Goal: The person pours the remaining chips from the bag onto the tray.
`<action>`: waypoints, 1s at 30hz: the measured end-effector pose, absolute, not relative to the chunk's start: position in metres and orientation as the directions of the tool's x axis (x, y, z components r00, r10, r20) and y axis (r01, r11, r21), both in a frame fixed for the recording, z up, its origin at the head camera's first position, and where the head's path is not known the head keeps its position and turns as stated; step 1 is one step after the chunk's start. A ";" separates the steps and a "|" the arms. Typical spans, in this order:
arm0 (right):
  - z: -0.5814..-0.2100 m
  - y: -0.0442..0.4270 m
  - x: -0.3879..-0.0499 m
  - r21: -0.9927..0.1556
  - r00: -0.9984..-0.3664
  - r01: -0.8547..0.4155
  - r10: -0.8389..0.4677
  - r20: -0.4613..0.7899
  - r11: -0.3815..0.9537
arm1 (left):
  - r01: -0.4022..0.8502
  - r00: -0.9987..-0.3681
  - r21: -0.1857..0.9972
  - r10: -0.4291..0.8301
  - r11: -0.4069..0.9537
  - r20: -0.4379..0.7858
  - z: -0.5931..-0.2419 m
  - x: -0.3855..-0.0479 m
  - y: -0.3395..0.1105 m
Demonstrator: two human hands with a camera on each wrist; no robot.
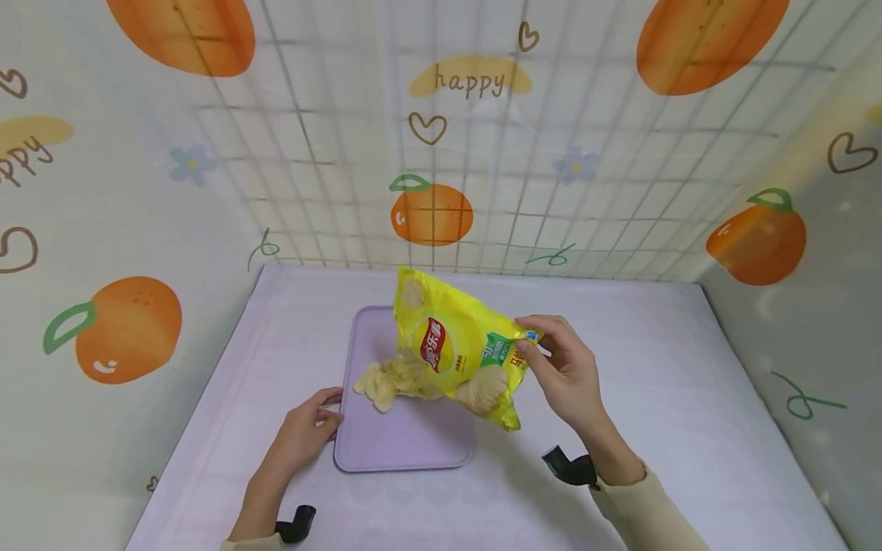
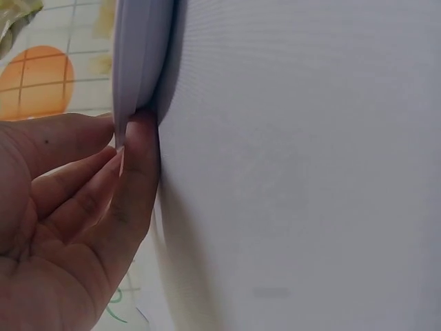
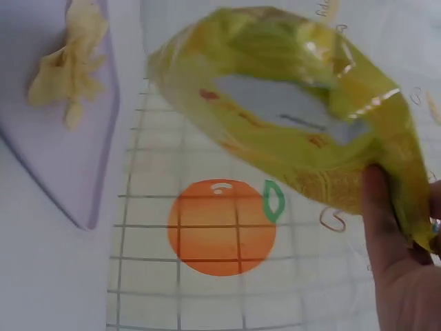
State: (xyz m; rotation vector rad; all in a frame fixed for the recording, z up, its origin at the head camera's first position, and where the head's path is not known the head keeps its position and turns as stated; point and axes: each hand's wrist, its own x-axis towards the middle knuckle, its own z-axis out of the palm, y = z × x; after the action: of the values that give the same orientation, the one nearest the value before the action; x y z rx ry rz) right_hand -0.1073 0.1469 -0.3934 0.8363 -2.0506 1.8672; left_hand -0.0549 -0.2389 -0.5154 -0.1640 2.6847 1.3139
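Note:
A yellow potato chip bag (image 1: 458, 344) is tilted above the right part of a lilac tray (image 1: 400, 451). My right hand (image 1: 565, 371) pinches the bag by its right end, thumb on the near side; the right wrist view shows the same bag (image 3: 275, 117) from another side. Pale yellow potato chips (image 1: 386, 384) lie in a heap on the tray, partly hidden behind the bag. At the tray's left edge is my left hand (image 1: 310, 428). In the left wrist view its thumb and fingers (image 2: 134, 179) pinch the tray's rim (image 2: 138, 62).
The tray lies on a white-covered table (image 1: 586, 321). Behind it and at both sides hang pale curtains (image 1: 331, 199) printed with oranges, with a grid showing through the back one. A black wrist mount (image 1: 572, 465) sits by the right wrist, another (image 1: 298, 524) by the left.

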 end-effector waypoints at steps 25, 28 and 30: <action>-0.454 0.174 -0.120 -0.869 -0.999 0.016 -0.050 0.010 -0.494 | -0.165 -0.983 0.771 -0.038 0.615 -0.180 -0.518 -0.056 -0.240; -0.459 0.178 -0.119 -0.844 -0.999 0.040 -0.026 -0.031 -0.535 | -0.158 -0.984 0.764 -0.036 0.625 -0.174 -0.518 -0.056 -0.240; -0.460 0.181 -0.118 -0.828 -0.999 0.047 -0.007 -0.052 -0.559 | -0.158 -0.984 0.759 -0.037 0.631 -0.174 -0.518 -0.055 -0.240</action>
State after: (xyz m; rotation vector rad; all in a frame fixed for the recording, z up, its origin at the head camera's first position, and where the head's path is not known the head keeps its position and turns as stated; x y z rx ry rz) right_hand -0.1184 0.1806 -0.4604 -0.0677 -1.4894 2.8005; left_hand -0.0553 -0.2400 -0.5180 -0.1627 2.7075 1.2812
